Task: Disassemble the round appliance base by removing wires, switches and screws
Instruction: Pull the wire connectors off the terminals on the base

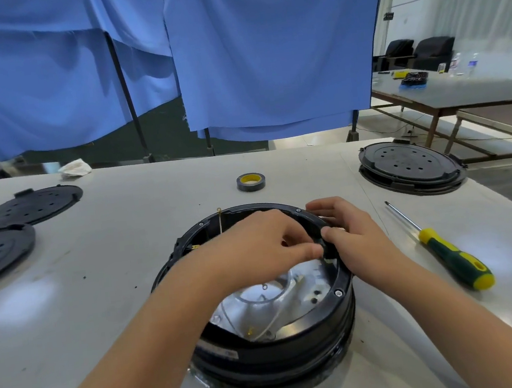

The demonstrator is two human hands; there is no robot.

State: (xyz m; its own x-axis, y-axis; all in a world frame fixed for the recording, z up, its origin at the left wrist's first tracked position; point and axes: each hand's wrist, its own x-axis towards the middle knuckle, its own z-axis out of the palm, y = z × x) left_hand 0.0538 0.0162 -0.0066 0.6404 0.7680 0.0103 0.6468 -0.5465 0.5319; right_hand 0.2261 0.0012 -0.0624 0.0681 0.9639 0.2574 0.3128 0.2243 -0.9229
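The person looks to be pulling a small black part (327, 249), maybe a switch, off the inside wall of the base (275, 344). So the step in hand seems to be the switch step.

The left hand (263, 244) reaches into the base from above. Its fingers are curled, and its fingertips (314, 252) pinch the black part. The right hand (354, 240) sits on the right side of the rim. Its thumb presses on the same part from the other side, and its other fingers curl over the rim's outer edge. So both hands are clamped on the part, very close together.

The next move likely calls for a gentle wiggle and a pull up and inward. The right hand should hold the base steady. A hard tug could snap the part or its wire.

The base is round and black. It sits in the middle of the table (115, 289), right in front of the person. It is open on top. Inside there is a shiny metal bowl shape, a pale wire (288, 305) and 2 small dark bits that may be screws. A few screws show on the rim too.

A screwdriver (442, 247) lies on the table to the right of the base, apart from it. No hand is on it.
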